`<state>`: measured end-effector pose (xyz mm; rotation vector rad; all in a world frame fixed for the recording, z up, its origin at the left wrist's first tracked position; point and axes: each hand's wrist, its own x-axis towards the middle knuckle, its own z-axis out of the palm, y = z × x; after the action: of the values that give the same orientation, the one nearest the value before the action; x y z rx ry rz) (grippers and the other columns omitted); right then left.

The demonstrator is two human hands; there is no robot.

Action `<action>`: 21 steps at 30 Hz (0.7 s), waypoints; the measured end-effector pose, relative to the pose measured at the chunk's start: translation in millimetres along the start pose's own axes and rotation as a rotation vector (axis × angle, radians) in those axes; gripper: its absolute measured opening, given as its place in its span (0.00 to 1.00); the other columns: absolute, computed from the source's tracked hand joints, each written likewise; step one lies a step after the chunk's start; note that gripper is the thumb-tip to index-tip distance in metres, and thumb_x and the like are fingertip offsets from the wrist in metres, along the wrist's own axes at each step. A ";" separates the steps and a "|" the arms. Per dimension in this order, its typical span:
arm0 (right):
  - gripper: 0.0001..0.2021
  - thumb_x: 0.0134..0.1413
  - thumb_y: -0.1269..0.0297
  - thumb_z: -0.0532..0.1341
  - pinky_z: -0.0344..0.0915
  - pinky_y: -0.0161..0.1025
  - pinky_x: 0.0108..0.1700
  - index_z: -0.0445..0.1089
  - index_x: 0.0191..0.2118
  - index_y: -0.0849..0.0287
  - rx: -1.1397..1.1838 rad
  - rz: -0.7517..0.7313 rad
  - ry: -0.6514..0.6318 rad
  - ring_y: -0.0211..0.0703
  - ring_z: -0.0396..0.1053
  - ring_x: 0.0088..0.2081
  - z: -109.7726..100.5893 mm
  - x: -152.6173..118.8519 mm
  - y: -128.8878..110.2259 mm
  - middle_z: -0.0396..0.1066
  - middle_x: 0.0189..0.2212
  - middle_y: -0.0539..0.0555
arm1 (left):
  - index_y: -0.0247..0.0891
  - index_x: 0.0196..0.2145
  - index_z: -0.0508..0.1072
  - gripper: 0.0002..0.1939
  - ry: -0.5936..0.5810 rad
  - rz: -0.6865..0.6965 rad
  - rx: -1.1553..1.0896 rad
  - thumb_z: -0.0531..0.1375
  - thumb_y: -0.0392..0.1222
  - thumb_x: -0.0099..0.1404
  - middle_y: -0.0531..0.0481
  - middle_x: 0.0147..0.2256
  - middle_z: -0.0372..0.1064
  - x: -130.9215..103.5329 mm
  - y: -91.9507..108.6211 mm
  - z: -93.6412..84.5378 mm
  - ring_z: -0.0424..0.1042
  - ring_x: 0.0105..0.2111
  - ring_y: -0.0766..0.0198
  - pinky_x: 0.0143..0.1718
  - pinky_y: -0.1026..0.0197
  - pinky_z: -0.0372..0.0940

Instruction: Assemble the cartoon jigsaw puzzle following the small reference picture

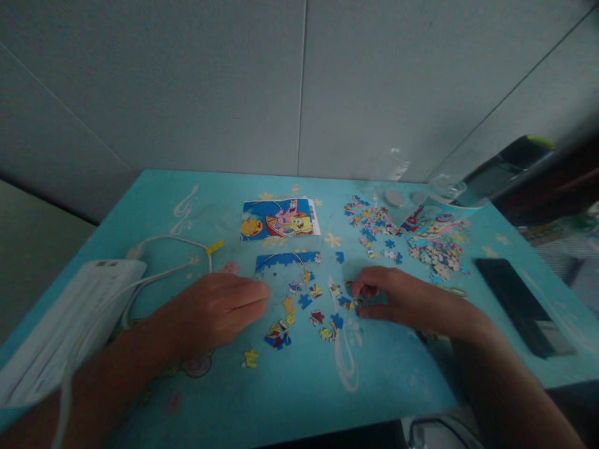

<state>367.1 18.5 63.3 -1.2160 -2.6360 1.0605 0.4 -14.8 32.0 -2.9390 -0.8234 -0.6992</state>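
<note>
My left hand hovers over the blue table, left of the loose puzzle pieces; its fingers are closed together, and whatever they hold, if anything, is hidden. My right hand is at the right edge of the loose pieces, thumb and fingers apart, near a small blue and yellow piece. Between the hands lie several loose pieces, among them a blue one and a dark red one. Above them sits a joined blue strip of pieces, just below a printed picture card with cartoon figures.
A pile of mixed pieces and another pile lie at the right, near a clear bottle. A dark phone-like slab rests farther right. At the left are a white power strip and cables.
</note>
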 end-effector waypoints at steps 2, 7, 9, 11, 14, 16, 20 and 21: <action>0.06 0.61 0.62 0.67 0.70 0.37 0.41 0.76 0.44 0.52 0.001 -0.009 0.000 0.43 0.73 0.39 -0.3 1.2 -1.0 0.76 0.39 0.51 | 0.40 0.29 0.67 0.14 -0.051 0.050 0.000 0.50 0.28 0.71 0.54 0.29 0.69 0.3 1.2 -2.2 0.65 0.27 0.66 0.40 0.60 0.67; 0.04 0.62 0.63 0.66 0.70 0.37 0.43 0.77 0.42 0.51 0.019 -0.044 -0.013 0.42 0.73 0.41 -1.7 1.6 -1.7 0.76 0.39 0.50 | 0.40 0.24 0.64 0.19 -0.070 0.086 0.073 0.46 0.27 0.70 0.53 0.25 0.62 4.1 2.7 -5.6 0.58 0.23 0.64 0.38 0.57 0.64; 0.04 0.62 0.64 0.66 0.70 0.38 0.45 0.76 0.43 0.51 0.026 -0.059 -0.008 0.42 0.73 0.41 -0.5 1.4 0.0 0.76 0.40 0.50 | 0.40 0.25 0.64 0.19 -0.060 0.096 0.093 0.46 0.27 0.71 0.53 0.25 0.63 5.9 2.5 -6.3 0.58 0.23 0.64 0.39 0.57 0.64; 0.05 0.62 0.64 0.67 0.70 0.37 0.44 0.76 0.43 0.51 0.028 -0.064 -0.002 0.41 0.73 0.41 1.4 1.5 2.1 0.76 0.39 0.49 | 0.40 0.25 0.65 0.19 -0.056 0.105 0.110 0.47 0.27 0.71 0.53 0.26 0.64 6.9 2.0 -6.5 0.58 0.23 0.64 0.40 0.57 0.64; 0.04 0.62 0.64 0.66 0.69 0.36 0.41 0.76 0.43 0.51 0.033 -0.069 -0.003 0.40 0.73 0.38 2.9 2.5 4.1 0.76 0.37 0.48 | 0.40 0.24 0.64 0.19 -0.066 0.103 0.133 0.47 0.28 0.71 0.54 0.25 0.63 7.0 1.1 -5.5 0.58 0.23 0.64 0.42 0.57 0.65; 0.03 0.64 0.64 0.65 0.69 0.35 0.40 0.77 0.42 0.51 0.047 -0.081 -0.007 0.39 0.74 0.37 2.3 3.8 4.7 0.77 0.36 0.48 | 0.40 0.24 0.64 0.19 -0.063 0.101 0.147 0.47 0.27 0.71 0.54 0.24 0.63 6.7 0.8 -4.3 0.58 0.23 0.64 0.42 0.57 0.65; 0.06 0.66 0.64 0.62 0.70 0.36 0.43 0.77 0.44 0.51 0.085 -0.097 -0.002 0.40 0.75 0.39 -0.6 6.0 5.9 0.79 0.39 0.49 | 0.40 0.23 0.64 0.19 -0.054 0.102 0.168 0.48 0.25 0.69 0.54 0.24 0.62 6.6 0.8 -2.4 0.57 0.22 0.64 0.42 0.58 0.65; 0.06 0.66 0.64 0.62 0.70 0.36 0.43 0.77 0.44 0.51 0.093 -0.091 0.001 0.40 0.76 0.40 -1.2 6.3 6.2 0.79 0.40 0.49 | 0.40 0.23 0.64 0.20 -0.061 0.098 0.173 0.48 0.25 0.69 0.55 0.24 0.62 6.6 0.8 -2.0 0.57 0.22 0.65 0.41 0.58 0.65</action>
<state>367.2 26.3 59.0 -1.0680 -2.5812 1.1526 5.0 -12.6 36.7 -2.8348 -0.6990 -0.5076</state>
